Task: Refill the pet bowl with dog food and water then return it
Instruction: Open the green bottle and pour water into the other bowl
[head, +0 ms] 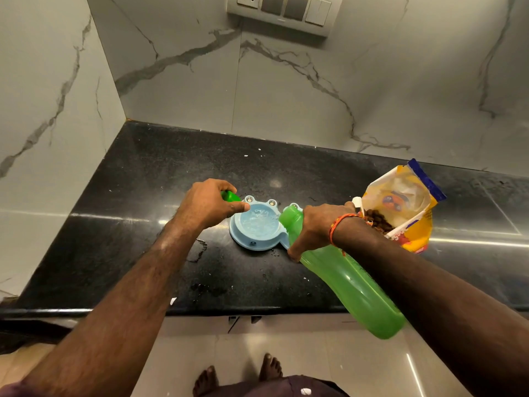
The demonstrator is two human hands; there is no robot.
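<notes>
A light blue pet bowl (254, 226) sits on the black counter (160, 173), its left compartment holding rippling water. My right hand (316, 229) grips a green water bottle (352, 279) tilted neck-down, its mouth at the bowl's right rim. My left hand (209, 203) holds the green bottle cap (230, 196) just left of the bowl, thumb near the rim. An open yellow dog food bag (412, 213) leans at the right with brown kibble showing inside. The bowl's right compartment is hidden behind the bottle and my right hand.
Water drops and a small puddle (200, 247) lie on the counter in front of the bowl. Marble walls close the left and back sides. A switch panel (282, 10) is on the back wall. My bare feet stand on the tiled floor below the counter edge.
</notes>
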